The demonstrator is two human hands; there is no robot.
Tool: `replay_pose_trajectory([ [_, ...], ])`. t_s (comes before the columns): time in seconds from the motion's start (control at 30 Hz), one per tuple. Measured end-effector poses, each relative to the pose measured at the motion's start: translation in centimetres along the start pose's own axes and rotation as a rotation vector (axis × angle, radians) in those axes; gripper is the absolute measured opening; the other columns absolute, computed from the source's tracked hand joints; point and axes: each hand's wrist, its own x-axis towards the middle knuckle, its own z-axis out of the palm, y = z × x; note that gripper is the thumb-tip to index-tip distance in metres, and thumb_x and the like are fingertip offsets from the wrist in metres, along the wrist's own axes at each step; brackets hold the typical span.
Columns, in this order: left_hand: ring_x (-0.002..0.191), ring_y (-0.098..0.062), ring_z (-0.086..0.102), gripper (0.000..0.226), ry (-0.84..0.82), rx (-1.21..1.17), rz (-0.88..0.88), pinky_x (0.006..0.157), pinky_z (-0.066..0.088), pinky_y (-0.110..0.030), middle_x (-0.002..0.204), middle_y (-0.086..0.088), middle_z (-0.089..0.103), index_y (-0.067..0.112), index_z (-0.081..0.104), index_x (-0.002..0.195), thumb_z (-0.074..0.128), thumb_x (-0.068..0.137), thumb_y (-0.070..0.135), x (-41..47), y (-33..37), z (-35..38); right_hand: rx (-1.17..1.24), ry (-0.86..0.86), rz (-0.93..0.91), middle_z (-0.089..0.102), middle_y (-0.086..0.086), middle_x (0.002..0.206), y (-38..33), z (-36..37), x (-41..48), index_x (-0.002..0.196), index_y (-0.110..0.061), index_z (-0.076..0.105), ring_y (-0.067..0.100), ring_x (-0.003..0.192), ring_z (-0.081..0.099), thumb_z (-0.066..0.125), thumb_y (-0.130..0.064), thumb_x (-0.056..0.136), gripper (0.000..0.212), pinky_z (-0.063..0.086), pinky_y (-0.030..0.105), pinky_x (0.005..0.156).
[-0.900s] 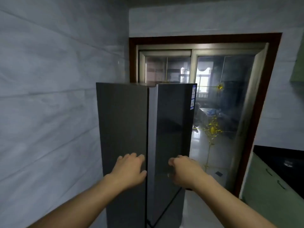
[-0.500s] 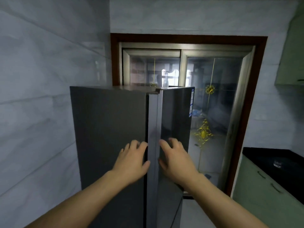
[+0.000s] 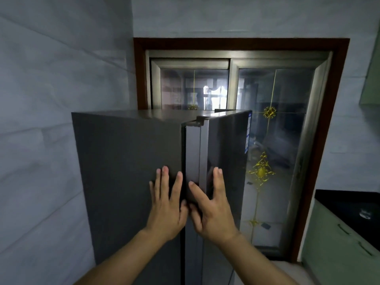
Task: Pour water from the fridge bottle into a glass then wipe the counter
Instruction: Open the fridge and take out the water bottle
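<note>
Two hands, fingers straight, lie on one fridge (image 3: pixel 123 161): left hand (image 3: pixel 167 208) on its side, right hand (image 3: pixel 213 210) at its door (image 3: pixel 226 151) edge. One glass (image 3: pixel 365 213) stands on the desk (image 3: pixel 339 202).

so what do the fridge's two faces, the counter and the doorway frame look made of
Fridge's left face: matte dark grey, likely painted metal; no reflections.
Right face: glossy, glass or polished metal; reflections show near the right hand.
Counter: smooth black, maybe stone.
Doorway frame: reddish-brown, wood-like; grain not visible.
</note>
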Motion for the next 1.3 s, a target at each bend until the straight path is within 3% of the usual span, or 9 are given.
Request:
replay_pose_trajectory([
  [0.27,0.146,-0.052,0.022,0.058,0.012,0.115,0.038,0.105,0.032,-0.078,0.154,-0.040,0.029,0.016,0.034,0.147,0.043,0.091,0.027,0.1,-0.9,0.3,0.031,-0.071,-0.015,-0.007,0.027,0.162,0.2,-0.8,-0.2,0.148,-0.026,0.039,0.049,0.148,-0.004,0.056,-0.026,0.095,0.055,0.026,0.068,0.111],
  [0.67,0.147,-0.051,0.025,0.061,0.019,0.198,0.029,0.108,0.040,-0.068,0.157,-0.036,0.023,0.022,0.033,0.151,0.050,0.093,0.031,0.2,-0.9,-0.6,0.116,-0.016,0.018,0.002,0.022,0.164,3.0,-5.8,-4.0,0.148,-0.032,0.041,0.043,0.150,0.011,0.065,-0.019,0.087,0.067,0.037,0.058,0.110],
  [0.77,0.148,-0.053,0.018,0.063,0.015,0.239,0.022,0.110,0.034,-0.072,0.159,-0.035,0.014,0.024,0.033,0.151,0.050,0.091,0.036,0.2,-1.0,0.3,0.123,-0.012,0.086,0.002,0.017,0.165,4.8,-9.2,-6.1,0.150,-0.041,0.032,0.031,0.152,0.011,0.051,-0.030,0.094,0.060,0.026,0.043,0.115],
  [0.9,0.154,-0.046,0.004,0.065,0.028,0.258,-0.002,0.113,0.026,-0.073,0.162,-0.034,0.008,0.027,0.035,0.151,0.049,0.089,0.042,0.1,-1.5,1.8,0.080,0.129,0.302,0.014,0.019,0.161,3.1,-12.5,-7.7,0.139,-0.026,0.046,0.035,0.147,0.026,0.054,-0.025,0.088,0.052,0.022,0.029,0.121],
  [0.97,0.156,-0.041,-0.004,0.066,0.037,0.253,-0.003,0.115,0.023,-0.072,0.162,-0.034,0.006,0.029,0.035,0.150,0.049,0.087,0.044,0.2,-1.6,2.2,0.003,0.317,0.383,0.017,0.023,0.158,1.5,-13.3,-6.9,0.131,-0.019,0.052,0.038,0.146,0.024,0.059,-0.027,0.083,0.049,0.022,0.037,0.121],
  [1.07,0.154,-0.047,0.004,0.065,0.046,0.254,0.011,0.114,0.021,-0.072,0.162,-0.035,0.009,0.030,0.036,0.149,0.049,0.087,0.045,0.3,-1.7,2.3,-0.184,0.444,0.115,0.024,0.023,0.154,0.0,-13.7,-4.1,0.126,-0.017,0.056,0.044,0.146,0.021,0.060,-0.028,0.085,0.042,0.020,0.056,0.118],
  [1.13,0.151,-0.051,0.011,0.063,0.055,0.253,0.019,0.114,0.022,-0.072,0.161,-0.036,0.012,0.031,0.038,0.147,0.049,0.087,0.044,0.3,-1.8,2.2,-0.217,0.285,0.037,0.031,0.019,0.153,0.1,-13.2,-1.4,0.130,-0.017,0.054,0.042,0.146,0.022,0.057,-0.027,0.087,0.044,0.021,0.054,0.117],
  [1.2,0.151,-0.052,0.013,0.060,0.068,0.240,0.017,0.114,0.022,-0.072,0.161,-0.037,0.014,0.032,0.041,0.145,0.049,0.086,0.044,0.3,-1.9,2.1,-0.383,-0.095,0.260,0.040,0.019,0.149,1.9,-12.4,1.2,0.138,-0.016,0.047,0.039,0.141,0.034,0.052,-0.033,0.090,0.051,0.033,0.049,0.113],
  [1.3,0.151,-0.052,0.015,0.057,0.070,0.218,0.022,0.114,0.023,-0.072,0.161,-0.036,0.016,0.032,0.044,0.142,0.049,0.087,0.044,0.3,-1.9,2.1,-0.738,-0.469,0.586,0.070,0.011,0.110,5.7,-11.7,2.9,0.118,-0.013,0.058,0.032,0.098,0.068,0.048,-0.026,0.094,0.029,0.050,0.034,0.073],
])
